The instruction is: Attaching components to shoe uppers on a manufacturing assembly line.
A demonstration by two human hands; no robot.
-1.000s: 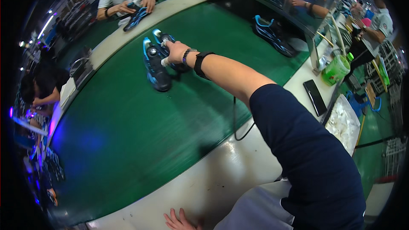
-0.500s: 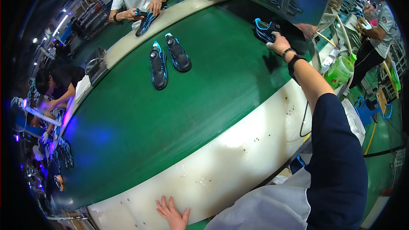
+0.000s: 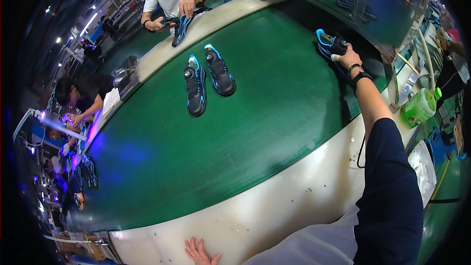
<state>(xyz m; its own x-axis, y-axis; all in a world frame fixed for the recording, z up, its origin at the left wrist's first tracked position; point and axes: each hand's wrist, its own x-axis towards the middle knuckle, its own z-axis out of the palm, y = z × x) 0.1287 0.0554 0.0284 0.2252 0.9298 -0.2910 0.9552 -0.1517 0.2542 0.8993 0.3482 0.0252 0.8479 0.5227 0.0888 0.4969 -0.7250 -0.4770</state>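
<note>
dark navy sleeve (image 3: 390,186) on the right arm, black wristband (image 3: 359,76), thin bracelet beside it

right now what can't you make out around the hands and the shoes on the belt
- Head view: the right hand covers part of the black and blue shoe; how firmly it grips is unclear.
- Left hand: cut off by the lower edge, only fingers on the pale belt rim.
- Pair of shoes: details too small to make out.

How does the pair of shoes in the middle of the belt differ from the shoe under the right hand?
The pair of shoes lies untouched at mid-belt; the far shoe is gripped by the right hand near the belt's end. Both are black with blue trim, on the green belt.
</note>
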